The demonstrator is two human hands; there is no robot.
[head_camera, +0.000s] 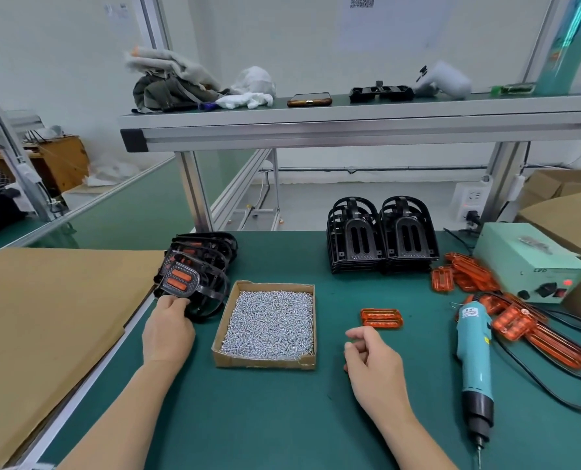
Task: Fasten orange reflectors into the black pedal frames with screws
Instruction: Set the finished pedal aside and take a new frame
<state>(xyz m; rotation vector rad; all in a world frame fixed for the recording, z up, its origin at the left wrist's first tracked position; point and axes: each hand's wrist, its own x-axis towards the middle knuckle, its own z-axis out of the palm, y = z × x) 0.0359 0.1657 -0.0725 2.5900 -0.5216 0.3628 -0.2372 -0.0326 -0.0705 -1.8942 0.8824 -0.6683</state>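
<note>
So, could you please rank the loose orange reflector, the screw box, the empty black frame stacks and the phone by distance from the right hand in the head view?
1. loose orange reflector, just beyond the fingers of the right hand.
2. screw box, to its left.
3. empty black frame stacks, at the back of the table.
4. phone, up on the shelf.

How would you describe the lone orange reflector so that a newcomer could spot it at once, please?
Start at the cardboard box of screws on the green mat. Just right of it, beyond the right hand, lies one orange reflector. Unlike the heap by the blue screwdriver, it lies alone.
</note>
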